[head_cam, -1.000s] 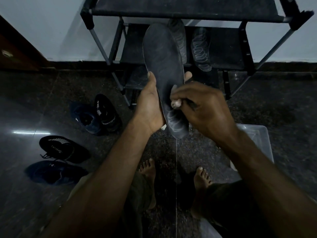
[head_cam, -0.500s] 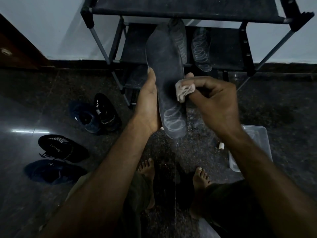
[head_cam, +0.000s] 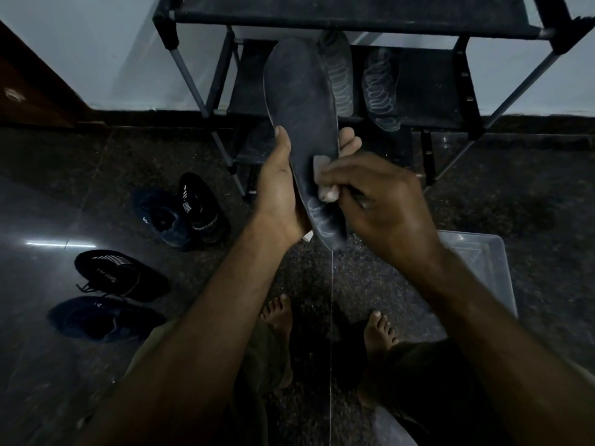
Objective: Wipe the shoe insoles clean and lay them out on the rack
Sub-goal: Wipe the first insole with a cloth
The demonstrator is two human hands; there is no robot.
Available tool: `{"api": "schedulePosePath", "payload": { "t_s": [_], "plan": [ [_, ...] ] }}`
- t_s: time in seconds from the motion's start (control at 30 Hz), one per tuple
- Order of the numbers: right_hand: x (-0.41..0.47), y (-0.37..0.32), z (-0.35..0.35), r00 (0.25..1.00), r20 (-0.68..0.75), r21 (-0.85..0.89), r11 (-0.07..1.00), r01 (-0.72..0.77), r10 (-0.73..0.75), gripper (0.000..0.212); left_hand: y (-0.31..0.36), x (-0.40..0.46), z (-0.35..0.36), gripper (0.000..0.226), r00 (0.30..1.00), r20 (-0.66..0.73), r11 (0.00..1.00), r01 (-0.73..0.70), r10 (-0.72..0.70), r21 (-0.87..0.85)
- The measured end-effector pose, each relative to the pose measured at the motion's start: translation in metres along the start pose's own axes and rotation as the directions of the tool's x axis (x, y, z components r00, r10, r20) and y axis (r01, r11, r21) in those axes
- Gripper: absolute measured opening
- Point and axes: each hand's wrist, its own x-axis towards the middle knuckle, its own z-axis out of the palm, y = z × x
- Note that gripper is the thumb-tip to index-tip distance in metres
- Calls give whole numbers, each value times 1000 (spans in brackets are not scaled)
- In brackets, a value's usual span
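Observation:
My left hand (head_cam: 280, 194) grips a dark insole (head_cam: 301, 107) upright in front of me, thumb on its face and fingertips showing past its right edge. My right hand (head_cam: 383, 204) pinches a small pale cloth (head_cam: 323, 178) and presses it against the lower part of that insole. Two more insoles (head_cam: 381, 88) with pale looped patterns lie side by side on the middle shelf of the black shoe rack (head_cam: 434, 91), the left one partly hidden behind the held insole.
Four dark shoes (head_cam: 180, 214) sit on the dark stone floor at the left, two near the rack and two nearer me. A clear plastic box (head_cam: 483, 268) stands on the floor at the right. My bare feet (head_cam: 280, 317) are below.
My right hand with the cloth went up the insole's right side, then came back down to its lower part. The left hand holds the insole in nearly the same place.

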Motion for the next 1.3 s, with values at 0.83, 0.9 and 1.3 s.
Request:
{"api": "schedulePosePath", "payload": {
  "t_s": [0.83,0.9,1.3],
  "plan": [
    [-1,-17,7,990,79,99,988,-122,114,19,2,-2,4,81,992,-100,997,-68,71,30],
    [0,-15,8,990,52,45,990,-136,134,24,2,-2,4,83,995,-90,999,-32,34,26],
    [2,-10,4,998,12,-276,960,-48,53,27,3,-3,6,84,996,-83,1000,-30,30,-6]
  ]
}}
